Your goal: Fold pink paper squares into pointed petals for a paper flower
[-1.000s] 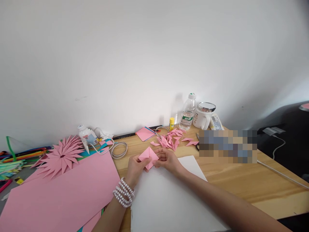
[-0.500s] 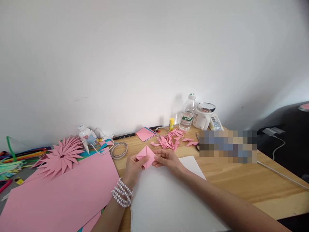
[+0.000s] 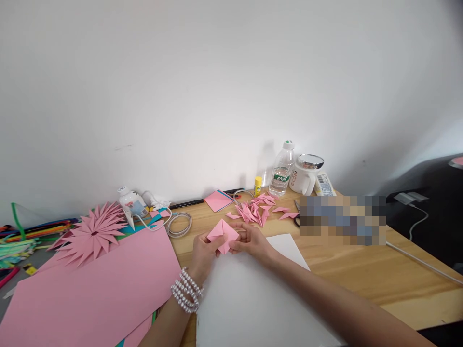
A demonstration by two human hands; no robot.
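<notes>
A small square of pink paper (image 3: 224,233) with crease lines and folded flaps is held up, corner-on, above the far end of a white board (image 3: 253,294). My left hand (image 3: 205,249) pinches its left side, thumb across the front. On the right corner, my right hand (image 3: 249,239) is closed with thumb and fingers gripping the edge. A pile of folded pink paper pieces (image 3: 253,211) lies just beyond my right hand. Behind the held square rests a stack of square coloured paper (image 3: 218,200), pink on top.
A pink pleated paper rosette (image 3: 94,233) and large pink sheets (image 3: 97,284) cover the left. Along the wall stand a white bottle (image 3: 132,201), glue stick (image 3: 257,186), water bottle (image 3: 282,168) and white mug (image 3: 306,174). A coiled cable (image 3: 180,225) lies behind my left hand.
Both hands and the pink paper have shifted slightly right. My right fingers have moved in closer around the paper's right corner.
</notes>
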